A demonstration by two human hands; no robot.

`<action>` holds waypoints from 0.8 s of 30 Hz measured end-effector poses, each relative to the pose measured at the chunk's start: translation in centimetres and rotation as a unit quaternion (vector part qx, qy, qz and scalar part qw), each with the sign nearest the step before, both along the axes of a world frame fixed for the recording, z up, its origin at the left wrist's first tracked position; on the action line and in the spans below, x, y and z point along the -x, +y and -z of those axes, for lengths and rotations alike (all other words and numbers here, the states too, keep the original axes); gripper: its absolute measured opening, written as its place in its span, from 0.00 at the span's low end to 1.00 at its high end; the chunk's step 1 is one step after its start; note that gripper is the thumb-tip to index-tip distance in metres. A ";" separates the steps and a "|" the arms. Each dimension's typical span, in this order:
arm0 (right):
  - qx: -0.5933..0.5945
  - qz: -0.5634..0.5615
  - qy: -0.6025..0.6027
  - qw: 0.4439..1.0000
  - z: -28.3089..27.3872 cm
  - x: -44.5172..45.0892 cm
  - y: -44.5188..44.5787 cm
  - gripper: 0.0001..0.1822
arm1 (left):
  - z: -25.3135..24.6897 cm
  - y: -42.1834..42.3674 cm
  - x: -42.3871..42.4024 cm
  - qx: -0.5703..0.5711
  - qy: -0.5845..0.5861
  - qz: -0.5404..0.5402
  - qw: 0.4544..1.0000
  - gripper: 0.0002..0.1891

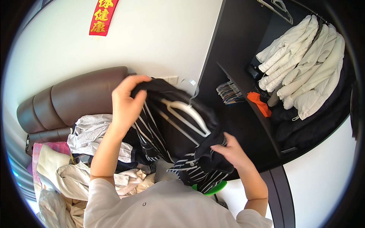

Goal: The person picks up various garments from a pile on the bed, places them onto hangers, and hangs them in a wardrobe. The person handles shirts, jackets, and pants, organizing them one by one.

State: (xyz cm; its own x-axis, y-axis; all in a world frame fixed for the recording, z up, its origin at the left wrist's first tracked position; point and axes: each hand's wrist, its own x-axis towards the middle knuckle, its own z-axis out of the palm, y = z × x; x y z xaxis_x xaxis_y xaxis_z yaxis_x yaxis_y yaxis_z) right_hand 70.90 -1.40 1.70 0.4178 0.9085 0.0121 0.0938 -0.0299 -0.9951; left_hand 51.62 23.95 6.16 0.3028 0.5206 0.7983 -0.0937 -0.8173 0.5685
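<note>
A black garment with white stripes (151,128) is stretched between my two hands. My left hand (128,99) grips its upper edge at the left, thumb below and fingers over the cloth. Lower right, my right hand (231,148) pinches the bunched dark fabric beside a striped, buttoned part. Inside the garment's opening lies a white plastic clothes hanger (192,114), its clear hook sticking out above the dark edge. The hanger's lower end is close to my right hand, but neither hand is seen to hold it.
At right, an open dark wardrobe (236,34) holds hanging white jackets (299,54), an orange cloth (259,104) and a stack of hangers (230,92). A brown padded headboard (82,95) stands left, behind piled clothes (94,134). A green rim (218,188) shows below the garment.
</note>
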 end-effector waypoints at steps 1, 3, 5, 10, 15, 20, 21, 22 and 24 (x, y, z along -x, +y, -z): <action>-0.013 0.018 0.000 1.000 -0.8 -0.1 -0.3 0.15 | 0.0 -0.8 0.2 -0.025 0.022 0.002 0.999 0.16; -0.099 0.039 0.039 0.994 -1.7 -1.1 -1.1 0.14 | 1.0 -1.5 1.2 0.124 0.110 0.016 0.986 0.17; -0.114 0.005 0.003 0.993 -1.7 -1.7 -0.8 0.15 | 2.7 -2.3 0.7 0.152 0.068 0.094 0.982 0.19; -0.079 -0.023 -0.008 0.997 -2.0 -2.0 -0.1 0.20 | 3.9 -2.4 1.4 0.172 0.149 0.298 0.927 0.20; -0.066 -0.039 0.019 0.997 -3.8 -3.7 -1.7 0.21 | 0.2 0.2 3.6 -0.126 0.140 0.037 0.981 0.24; -0.047 -0.087 0.015 0.995 -4.6 -4.9 -2.6 0.22 | 0.7 1.5 2.4 -0.217 0.228 0.035 0.948 0.22; -0.045 -0.099 0.000 0.994 -4.7 -4.7 -2.6 0.23 | 0.8 1.6 2.3 -0.214 0.236 0.033 0.947 0.20; -0.043 -0.111 -0.014 0.993 -4.9 -4.2 -2.4 0.23 | 0.8 1.8 2.3 -0.211 0.244 0.030 0.946 0.17; -0.030 -0.133 -0.042 0.990 -5.6 -3.3 -2.3 0.24 | 1.3 2.4 2.1 -0.168 0.252 0.089 0.949 0.14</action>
State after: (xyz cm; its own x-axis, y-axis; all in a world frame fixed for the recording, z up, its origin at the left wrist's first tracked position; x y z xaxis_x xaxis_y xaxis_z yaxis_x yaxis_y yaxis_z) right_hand 74.22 -3.67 7.25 0.1582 0.9829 0.0938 0.1730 0.0659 -0.9827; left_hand 49.51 26.33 4.86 0.7488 0.1679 0.6411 -0.0325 -0.9569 0.2886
